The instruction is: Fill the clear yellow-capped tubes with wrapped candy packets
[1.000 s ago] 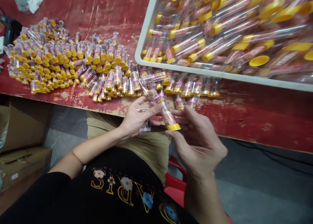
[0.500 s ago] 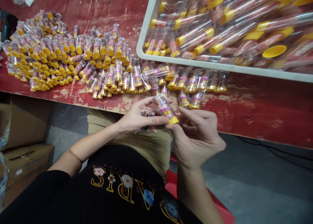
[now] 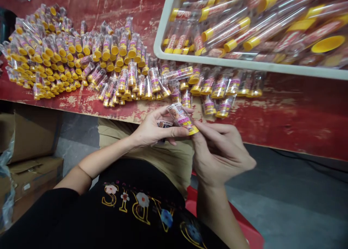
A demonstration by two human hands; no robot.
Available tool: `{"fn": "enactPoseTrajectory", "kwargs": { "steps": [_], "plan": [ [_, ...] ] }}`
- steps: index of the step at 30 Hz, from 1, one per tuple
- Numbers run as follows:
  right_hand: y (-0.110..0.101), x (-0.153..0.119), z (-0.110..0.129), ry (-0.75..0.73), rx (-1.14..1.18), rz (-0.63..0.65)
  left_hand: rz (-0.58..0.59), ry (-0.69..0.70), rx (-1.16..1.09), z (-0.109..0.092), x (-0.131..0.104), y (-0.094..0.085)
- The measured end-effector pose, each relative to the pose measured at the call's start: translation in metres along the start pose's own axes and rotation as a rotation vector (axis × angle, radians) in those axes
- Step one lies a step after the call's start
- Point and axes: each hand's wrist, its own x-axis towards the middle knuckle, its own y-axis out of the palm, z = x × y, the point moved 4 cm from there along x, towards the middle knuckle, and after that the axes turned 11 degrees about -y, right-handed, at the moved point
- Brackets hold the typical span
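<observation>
Between the thumb and fingers of my left hand [image 3: 152,130] is a clear plastic tube [image 3: 182,117] with a yellow cap and a pink printed label. It tilts, with the capped end toward the lower right. Also in my left palm lies a small printed piece [image 3: 164,124], partly hidden by the fingers. My right hand [image 3: 221,153] pinches with thumb and forefinger at the yellow cap end of the same tube. Just beyond my hands, similar capped tubes [image 3: 225,106] stand on the red table [image 3: 293,118].
A large pile of capped tubes [image 3: 54,57] covers the table's left side. At the upper right stands a white tray [image 3: 244,66] full of longer yellow-capped tubes. Cardboard boxes [image 3: 35,136] are on the floor at left, and a red stool [image 3: 244,227] is beneath me.
My right thumb and forefinger have closed in on the tube's capped end, where they were apart before. My left hand keeps its hold. The view has shifted slightly.
</observation>
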Motion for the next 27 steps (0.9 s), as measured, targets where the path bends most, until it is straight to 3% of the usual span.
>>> {"fn": "enactPoseTrajectory", "kwargs": {
  "steps": [10,17,23,25,27],
  "plan": [
    [0.003,-0.003,-0.008,0.097,-0.036,-0.001,-0.074,0.018,-0.090,-0.004,-0.005,0.003],
    [0.019,0.004,-0.020,0.142,0.054,-0.008,-0.091,-0.029,-0.207,0.004,0.006,-0.004],
    [0.054,0.042,-0.052,0.045,-0.026,-0.149,-0.311,-0.172,-0.596,0.007,-0.005,-0.009],
    [0.067,0.062,-0.059,-0.024,-0.032,-0.060,-0.344,-0.192,-0.704,0.007,-0.014,-0.009],
    [0.076,0.085,-0.066,-0.085,-0.029,0.110,-0.356,-0.144,-0.733,0.004,-0.024,-0.012]
  ]
}}
